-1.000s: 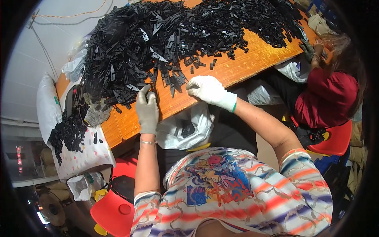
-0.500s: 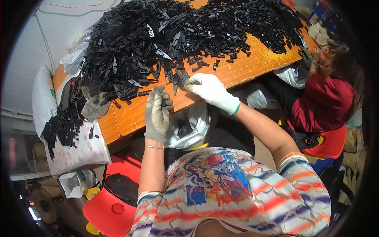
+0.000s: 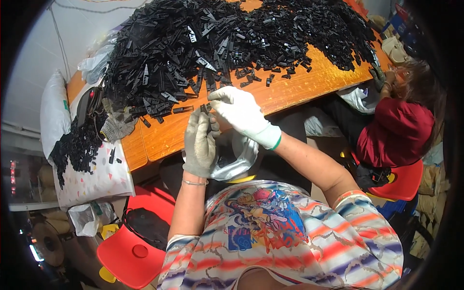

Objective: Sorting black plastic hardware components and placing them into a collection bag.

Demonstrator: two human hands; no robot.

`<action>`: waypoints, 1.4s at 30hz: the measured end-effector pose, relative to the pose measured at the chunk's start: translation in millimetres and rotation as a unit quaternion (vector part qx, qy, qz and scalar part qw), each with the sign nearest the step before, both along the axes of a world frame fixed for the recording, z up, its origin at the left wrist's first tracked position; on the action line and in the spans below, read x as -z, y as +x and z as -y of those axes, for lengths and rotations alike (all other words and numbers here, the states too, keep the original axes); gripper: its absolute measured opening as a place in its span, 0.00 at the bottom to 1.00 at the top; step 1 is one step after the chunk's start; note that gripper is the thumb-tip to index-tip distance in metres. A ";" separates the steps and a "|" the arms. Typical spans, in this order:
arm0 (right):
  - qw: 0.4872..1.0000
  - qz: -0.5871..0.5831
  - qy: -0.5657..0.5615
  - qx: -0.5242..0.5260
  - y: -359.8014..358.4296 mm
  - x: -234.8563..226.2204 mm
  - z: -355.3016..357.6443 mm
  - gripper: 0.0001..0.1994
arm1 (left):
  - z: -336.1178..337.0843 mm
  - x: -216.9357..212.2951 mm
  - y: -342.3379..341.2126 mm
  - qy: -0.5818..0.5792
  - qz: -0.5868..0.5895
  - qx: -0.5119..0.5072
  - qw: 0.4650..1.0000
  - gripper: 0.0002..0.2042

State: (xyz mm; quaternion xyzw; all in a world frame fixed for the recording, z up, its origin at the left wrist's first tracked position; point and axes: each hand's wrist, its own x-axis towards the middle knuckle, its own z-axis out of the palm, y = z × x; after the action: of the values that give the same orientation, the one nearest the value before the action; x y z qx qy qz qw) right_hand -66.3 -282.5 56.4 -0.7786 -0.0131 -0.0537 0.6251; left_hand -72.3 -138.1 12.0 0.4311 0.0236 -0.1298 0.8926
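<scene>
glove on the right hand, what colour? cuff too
White right glove with a green cuff edge; head view shows it best.

small black plastic piece (image 3: pixel 205 108) | narrow, dark | pinched between both gloved fingertips | above wooden table's near edge

Left hand (image 3: pixel 199 142) drawn back off table (image 3: pixel 309 87), meeting right hand (image 3: pixel 240 112)

Black plastic parts (image 3: pixel 232 43) cover an orange wooden table (image 3: pixel 309 87), beside red stools (image 3: pixel 128 256) and a striped shirt (image 3: pixel 290 246).
</scene>
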 end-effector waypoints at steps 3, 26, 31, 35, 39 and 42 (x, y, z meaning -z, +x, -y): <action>0.998 -0.028 0.060 0.009 -2.1 -3.1 -5.4 0.13 | -1.6 -3.5 -3.7 0.031 0.014 0.007 0.999 0.10; 0.998 0.037 -0.054 -0.014 -4.6 5.9 -5.1 0.13 | 1.8 -12.0 -9.3 0.108 0.048 -0.022 0.993 0.12; 0.982 0.084 -0.164 -0.033 -1.6 4.7 -2.2 0.13 | 1.2 -13.6 -10.2 0.182 0.077 -0.034 0.980 0.12; 0.962 0.118 -0.243 -0.036 -1.6 9.2 -1.9 0.14 | 2.8 -13.2 -10.0 0.194 0.068 -0.037 0.978 0.11; 0.912 0.169 -0.369 -0.068 2.6 14.9 -0.6 0.08 | 3.1 -3.7 -7.0 0.232 0.090 -0.040 0.968 0.08; 0.887 0.184 -0.412 -0.098 9.9 20.6 -1.2 0.07 | 7.5 -2.5 -6.9 0.272 0.087 -0.042 0.958 0.09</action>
State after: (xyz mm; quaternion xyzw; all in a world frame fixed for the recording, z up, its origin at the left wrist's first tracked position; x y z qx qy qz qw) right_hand -56.4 -281.3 35.7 -0.9369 -0.2250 -0.1246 0.2366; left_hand -79.2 -145.6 14.6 0.6656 -0.0016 -0.0432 0.7450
